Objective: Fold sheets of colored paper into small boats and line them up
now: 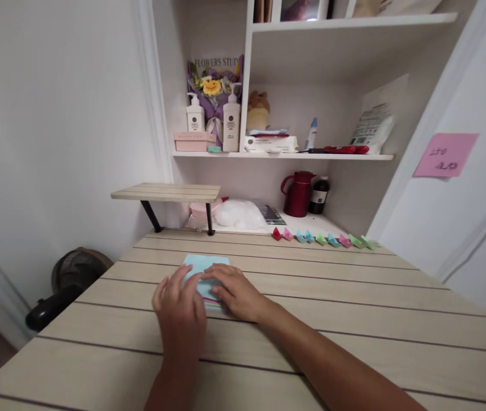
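A stack of square paper sheets (199, 261) lies on the wooden desk in front of me, pale blue on top, with pink and other colours along its near edge. My left hand (181, 308) rests over the left side of the stack, fingers bent and apart, their tips on the blue paper. From the right, my right hand (234, 292) reaches across the stack, with its fingers and thumb apart against the top sheet. Neither hand visibly grips the paper. The hands hide much of the stack's middle and sides.
Several small folded paper boats (320, 240) line the desk's back edge. A raised wooden shelf (166, 192) stands back left, near a white plastic bag (239, 214). Behind are a red jug (298, 194) and a dark bottle (319, 196). A black chair (55, 305) is at the left.
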Action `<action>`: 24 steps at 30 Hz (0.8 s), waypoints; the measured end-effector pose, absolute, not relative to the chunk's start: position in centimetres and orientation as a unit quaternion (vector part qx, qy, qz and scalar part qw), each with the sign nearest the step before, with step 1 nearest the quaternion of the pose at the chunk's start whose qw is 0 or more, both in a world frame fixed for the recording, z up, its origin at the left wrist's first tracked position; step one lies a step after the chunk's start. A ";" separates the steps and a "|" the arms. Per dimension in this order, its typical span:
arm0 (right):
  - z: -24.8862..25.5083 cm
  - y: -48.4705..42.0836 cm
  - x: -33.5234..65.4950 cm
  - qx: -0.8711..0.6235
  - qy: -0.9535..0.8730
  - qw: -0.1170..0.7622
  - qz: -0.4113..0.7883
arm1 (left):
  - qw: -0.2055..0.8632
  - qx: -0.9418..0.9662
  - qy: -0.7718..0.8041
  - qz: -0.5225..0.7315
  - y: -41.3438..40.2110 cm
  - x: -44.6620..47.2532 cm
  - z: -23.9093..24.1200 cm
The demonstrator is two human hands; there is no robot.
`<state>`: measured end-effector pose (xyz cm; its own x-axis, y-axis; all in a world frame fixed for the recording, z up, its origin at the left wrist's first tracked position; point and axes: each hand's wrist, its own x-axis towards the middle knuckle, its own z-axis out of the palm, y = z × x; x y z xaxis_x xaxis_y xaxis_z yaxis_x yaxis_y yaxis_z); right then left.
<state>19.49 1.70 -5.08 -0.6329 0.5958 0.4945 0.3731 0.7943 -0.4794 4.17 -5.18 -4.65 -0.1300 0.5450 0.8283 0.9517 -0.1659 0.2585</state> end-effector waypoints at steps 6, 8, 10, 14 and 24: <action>-7.0 2.1 20.0 -0.332 -0.821 0.428 0.178 | 0.146 -0.645 -0.695 -0.281 -3.7 4.1 -7.4; -7.3 2.0 20.5 -0.365 -0.782 0.466 0.196 | 0.119 -0.655 -0.707 -0.238 -3.3 3.4 -8.1; -7.4 2.0 20.9 -0.388 -0.747 0.493 0.218 | 0.109 -0.669 -0.704 -0.211 -3.2 3.2 -8.4; -7.6 2.3 21.2 -0.420 -0.707 0.509 0.255 | 0.102 -0.660 -0.716 -0.202 -3.5 3.8 -7.9; -8.3 2.7 21.7 -0.434 -0.697 0.498 0.279 | 0.013 -0.625 -0.753 -0.206 -3.2 4.0 -6.8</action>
<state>21.67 2.75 -8.33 -0.1269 0.8830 0.4518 0.3263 0.4674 -0.8216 3.99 -3.21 -6.85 -0.2183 0.9357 0.2772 0.9463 0.1335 0.2945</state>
